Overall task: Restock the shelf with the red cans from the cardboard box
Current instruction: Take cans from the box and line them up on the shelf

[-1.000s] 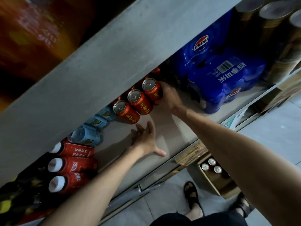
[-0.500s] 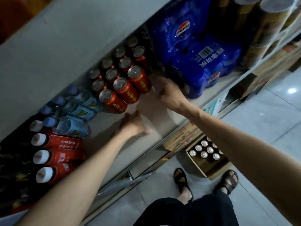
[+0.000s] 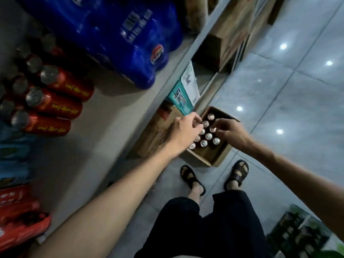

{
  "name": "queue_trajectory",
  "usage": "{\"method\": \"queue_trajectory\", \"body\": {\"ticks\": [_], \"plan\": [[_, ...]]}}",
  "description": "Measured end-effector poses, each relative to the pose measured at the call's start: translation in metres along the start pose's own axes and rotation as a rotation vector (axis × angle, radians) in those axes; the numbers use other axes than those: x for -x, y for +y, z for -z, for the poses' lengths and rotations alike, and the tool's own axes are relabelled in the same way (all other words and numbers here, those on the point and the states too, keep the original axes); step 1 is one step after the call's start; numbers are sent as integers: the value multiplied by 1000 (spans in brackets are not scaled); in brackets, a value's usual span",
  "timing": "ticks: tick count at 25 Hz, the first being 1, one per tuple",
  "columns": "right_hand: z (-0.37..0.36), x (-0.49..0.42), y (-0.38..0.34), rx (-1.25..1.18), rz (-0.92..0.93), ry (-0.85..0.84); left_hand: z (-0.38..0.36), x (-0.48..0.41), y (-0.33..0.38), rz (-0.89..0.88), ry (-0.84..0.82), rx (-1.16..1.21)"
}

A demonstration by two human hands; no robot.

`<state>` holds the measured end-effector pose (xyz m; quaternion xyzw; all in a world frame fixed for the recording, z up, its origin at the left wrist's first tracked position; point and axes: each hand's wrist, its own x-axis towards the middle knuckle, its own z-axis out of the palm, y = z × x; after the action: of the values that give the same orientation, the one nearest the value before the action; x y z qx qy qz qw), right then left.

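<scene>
My left grip (image 3: 183,130) and right grip (image 3: 229,131) curl over red cans (image 3: 208,136), hold unclear; probably heavy, slick, so grab their sides.

The left hand (image 3: 183,131) hides some can tops (image 3: 208,136) in the cardboard box (image 3: 217,155), it cannot be told if its fingers or those of the right hand (image 3: 229,132) grip any can, the red cans (image 3: 55,105) on the shelf (image 3: 111,118) are blurred with unreadable lettering, and the blue pack (image 3: 119,34) is cut by the top edge.
</scene>
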<state>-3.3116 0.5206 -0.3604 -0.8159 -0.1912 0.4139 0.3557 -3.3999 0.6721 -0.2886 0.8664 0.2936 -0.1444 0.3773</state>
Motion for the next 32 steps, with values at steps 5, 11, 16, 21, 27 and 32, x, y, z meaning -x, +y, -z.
{"method": "queue_trajectory", "body": {"ticks": [5, 11, 16, 21, 27, 32], "plan": [[-58, -58, 164, 222, -177, -180, -166, -58, -100, 637, -307, 272], [-174, -171, 347, 535, 13, -303, -352, -155, -261, 982, -54, 511], [-255, -277, 424, 725, 213, -203, -438, -211, -373, 1068, 184, 459], [-316, -325, 441, 854, 266, -139, -462, -220, -418, 964, 247, 347], [-323, -332, 444, 939, 298, -95, -460, -228, -430, 1015, 152, 382], [-285, -277, 420, 591, 156, -19, -428, -200, -384, 897, 63, 208]]}}
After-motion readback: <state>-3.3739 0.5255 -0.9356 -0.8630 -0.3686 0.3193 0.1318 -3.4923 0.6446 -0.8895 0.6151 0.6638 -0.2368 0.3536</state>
